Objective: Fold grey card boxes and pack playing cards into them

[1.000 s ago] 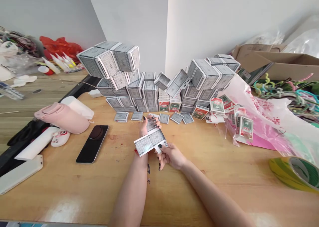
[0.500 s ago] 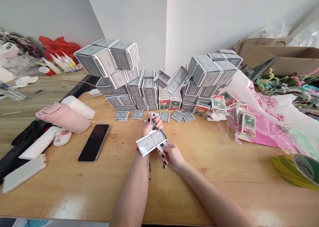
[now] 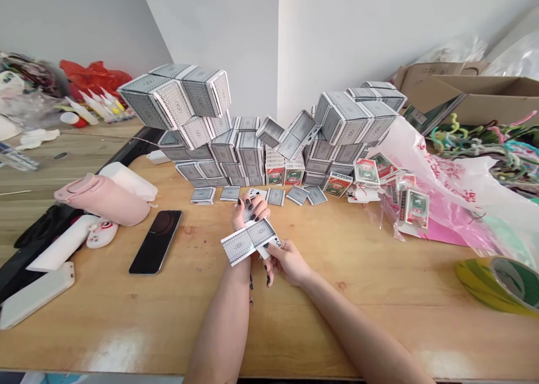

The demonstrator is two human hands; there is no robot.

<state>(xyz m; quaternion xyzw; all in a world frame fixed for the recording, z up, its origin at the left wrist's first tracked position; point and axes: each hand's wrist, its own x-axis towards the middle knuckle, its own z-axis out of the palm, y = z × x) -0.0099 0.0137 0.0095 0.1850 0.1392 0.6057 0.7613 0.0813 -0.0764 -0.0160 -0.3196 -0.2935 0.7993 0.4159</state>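
Above the wooden table, my right hand (image 3: 291, 262) pinches playing cards (image 3: 248, 241) folded and joined into a strip, backs up, with a "3" corner showing by the thumb. This strip lies across in front of my left wrist. My left hand (image 3: 252, 209) is curled, its dark-nailed fingers bent over another patterned card (image 3: 249, 214); the strip hides part of the palm. Just beyond my left hand, a row of folded cards (image 3: 275, 197) rests on the table. Behind it stand stacked blocks (image 3: 255, 154) built of folded cards, with an open folded piece (image 3: 295, 136) leaning between two taller stacks.
Card boxes (image 3: 415, 209) lie on a pink plastic bag (image 3: 446, 176) at the right, near yellow tape (image 3: 497, 283). At the left are a phone (image 3: 155, 242), a pink bottle (image 3: 105, 199) and a white power bank (image 3: 37, 295). A cardboard box (image 3: 497, 100) stands back right.
Both hands and the card strip have shifted slightly left in view, and the strip has tilted a little. The whole scene has also slid slightly left. Each hand keeps its hold.
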